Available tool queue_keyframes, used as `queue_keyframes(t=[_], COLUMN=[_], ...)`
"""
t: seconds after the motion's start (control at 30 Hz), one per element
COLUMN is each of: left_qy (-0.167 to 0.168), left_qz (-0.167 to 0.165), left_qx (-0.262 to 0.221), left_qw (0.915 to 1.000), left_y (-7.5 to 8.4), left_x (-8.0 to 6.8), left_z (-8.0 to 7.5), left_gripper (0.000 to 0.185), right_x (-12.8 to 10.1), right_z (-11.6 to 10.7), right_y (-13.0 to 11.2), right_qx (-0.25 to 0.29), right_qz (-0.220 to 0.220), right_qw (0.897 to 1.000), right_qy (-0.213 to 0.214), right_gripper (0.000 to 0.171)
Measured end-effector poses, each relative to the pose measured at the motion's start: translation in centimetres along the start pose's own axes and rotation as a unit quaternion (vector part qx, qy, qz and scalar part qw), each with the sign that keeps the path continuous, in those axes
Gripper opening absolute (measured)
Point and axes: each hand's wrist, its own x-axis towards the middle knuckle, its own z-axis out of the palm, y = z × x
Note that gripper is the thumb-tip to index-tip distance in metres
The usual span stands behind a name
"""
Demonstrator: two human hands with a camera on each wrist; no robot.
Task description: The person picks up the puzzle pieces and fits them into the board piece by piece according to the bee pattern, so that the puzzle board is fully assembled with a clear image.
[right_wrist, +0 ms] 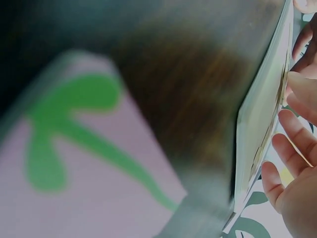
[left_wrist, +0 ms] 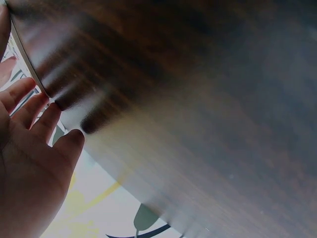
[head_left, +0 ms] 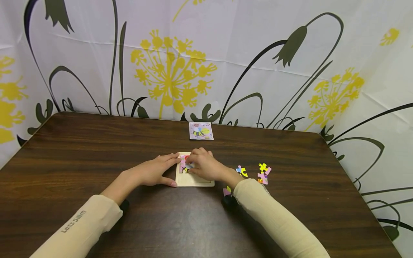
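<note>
A small pale wooden puzzle board point(head_left: 195, 182) lies on the table, its upper left partly filled with pink printed puzzle pieces point(head_left: 183, 165). My left hand point(head_left: 151, 172) rests at the board's left edge, fingers fairly straight at the top corner and thumb at the bottom corner. Over the board, my right hand point(head_left: 205, 165) touches the pieces with thumb and forefinger. Whether a piece is pinched there is hidden. In the right wrist view, the other fingers point(right_wrist: 292, 153) are spread beside the board point(right_wrist: 257, 129).
Loose puzzle pieces lie right of the board: a blue and yellow one point(head_left: 242, 171), a pink and yellow cluster point(head_left: 263, 173), and a pink one point(head_left: 227, 191) by the right wrist. A bee picture card point(head_left: 201, 131) lies behind, near the table's point(head_left: 96, 150) far edge. A flowered cloth point(head_left: 245, 32) hangs behind.
</note>
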Motion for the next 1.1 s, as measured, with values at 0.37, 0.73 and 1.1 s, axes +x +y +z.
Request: queue_keyframes(t=[0.37,0.73,1.1], left_qy=[-0.003,-0.006,-0.002], left_qz=[-0.002,-0.008,-0.005], left_qx=[-0.001,0.001,0.002], left_qw=[1.0,1.0,1.0], left_y=[0.28,0.2,0.1], left_x=[-0.08,0.02,-0.04], left_z=[-0.2,-0.1,-0.01], left_gripper=[0.082,0.083,0.08], right_x=[-0.07,-0.11,-0.77], right_z=[-0.03,0.06,-0.81], right_y=[0.16,0.29,0.83], right_qx=[-0.004,-0.01,0.038], right_qz=[0.003,0.006,0.007], right_qw=[1.0,1.0,0.999], right_qy=[-0.003,0.0,0.0], right_gripper=[0.016,0.017,0.025])
